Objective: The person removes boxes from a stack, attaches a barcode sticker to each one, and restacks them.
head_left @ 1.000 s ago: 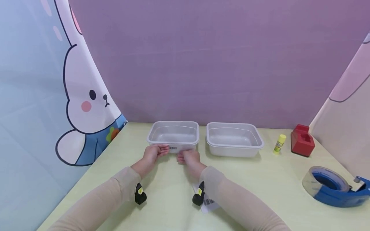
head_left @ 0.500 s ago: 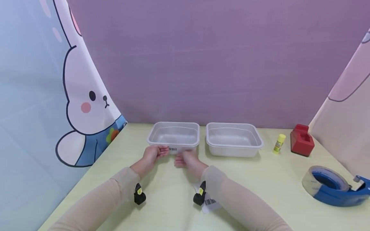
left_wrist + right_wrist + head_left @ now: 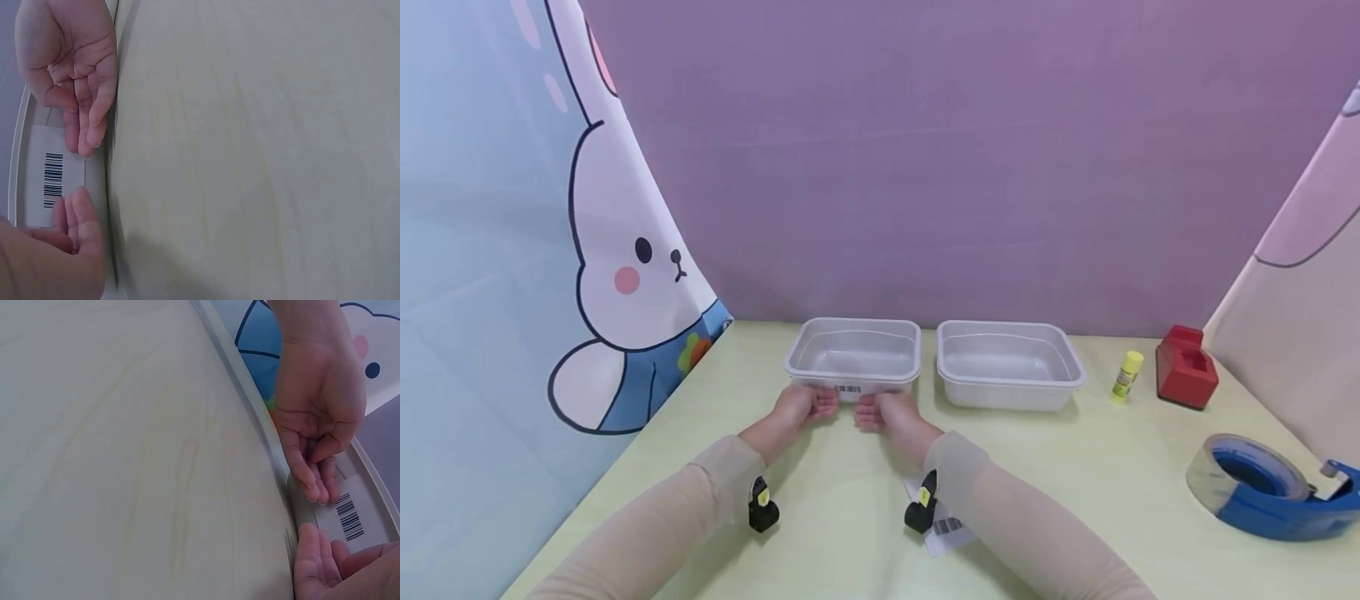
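Note:
A white plastic tub (image 3: 853, 335) stands on the table, with a white barcode label (image 3: 848, 389) on its front wall. Both hands are at that wall, on either side of the barcode. My left hand (image 3: 796, 407) touches the label's left part, its fingers extended and pointing right. My right hand (image 3: 893, 413) touches the right part, with fingers extended and pointing left. In the left wrist view the barcode (image 3: 53, 181) shows between the fingertips of the two hands. Likewise the right wrist view shows the barcode (image 3: 349, 515). Parts of the label lie hidden behind the hands.
A second white tub (image 3: 1009, 396) stands to the right. Farther right are a yellow glue stick (image 3: 1125, 377), a red box-like holder (image 3: 1184, 368) and a blue tape dispenser (image 3: 1270, 487) with clear tape. A loose paper with a barcode (image 3: 947, 533) lies partly under the right forearm.
My left fingers have moved slightly down the tub's front wall. The right fingertips have shifted a little left towards the barcode. The tub's place is nearly unchanged.

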Demonstrator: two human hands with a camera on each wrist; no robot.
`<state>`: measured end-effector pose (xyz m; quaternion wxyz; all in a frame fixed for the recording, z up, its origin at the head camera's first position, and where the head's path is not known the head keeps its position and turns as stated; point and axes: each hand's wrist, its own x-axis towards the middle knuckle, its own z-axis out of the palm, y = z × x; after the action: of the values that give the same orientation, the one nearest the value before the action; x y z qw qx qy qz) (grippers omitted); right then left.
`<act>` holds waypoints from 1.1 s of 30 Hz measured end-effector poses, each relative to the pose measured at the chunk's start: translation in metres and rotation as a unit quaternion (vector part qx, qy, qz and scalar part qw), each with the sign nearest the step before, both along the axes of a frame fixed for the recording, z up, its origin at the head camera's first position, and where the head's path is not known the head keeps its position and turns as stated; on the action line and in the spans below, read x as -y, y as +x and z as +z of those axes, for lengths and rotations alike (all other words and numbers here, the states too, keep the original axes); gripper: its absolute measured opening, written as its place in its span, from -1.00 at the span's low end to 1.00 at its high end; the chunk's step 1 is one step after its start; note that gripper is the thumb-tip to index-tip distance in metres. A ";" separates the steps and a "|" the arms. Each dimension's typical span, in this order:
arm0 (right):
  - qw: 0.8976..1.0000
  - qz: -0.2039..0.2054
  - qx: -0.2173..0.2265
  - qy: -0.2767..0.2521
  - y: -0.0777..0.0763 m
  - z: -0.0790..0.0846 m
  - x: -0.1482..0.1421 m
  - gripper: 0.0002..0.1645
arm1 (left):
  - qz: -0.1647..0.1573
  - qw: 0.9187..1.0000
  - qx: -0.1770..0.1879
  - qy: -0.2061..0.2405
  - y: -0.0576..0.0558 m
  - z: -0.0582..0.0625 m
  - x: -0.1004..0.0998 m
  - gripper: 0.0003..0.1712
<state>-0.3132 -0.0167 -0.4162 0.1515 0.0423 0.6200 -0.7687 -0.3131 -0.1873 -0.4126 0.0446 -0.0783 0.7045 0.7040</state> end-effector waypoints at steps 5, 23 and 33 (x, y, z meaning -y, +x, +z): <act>1.000 0.008 0.001 -0.003 0.002 -0.001 -0.005 -0.64 | -0.011 1.000 0.010 -0.014 0.002 -0.003 -0.001 -0.45; 1.000 0.015 0.010 0.016 0.014 0.029 -0.053 -0.60 | -0.006 0.995 0.036 -0.088 0.018 0.008 -0.012 -0.70; 0.965 0.136 -0.063 0.213 0.033 0.036 -0.117 -0.64 | -0.176 0.963 -0.071 -0.192 0.068 0.016 -0.057 -0.53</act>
<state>-0.2805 0.0999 -0.3803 0.2024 -0.0595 0.7779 -0.5919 -0.2454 -0.1300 -0.3961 0.1017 0.0906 0.8306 0.5400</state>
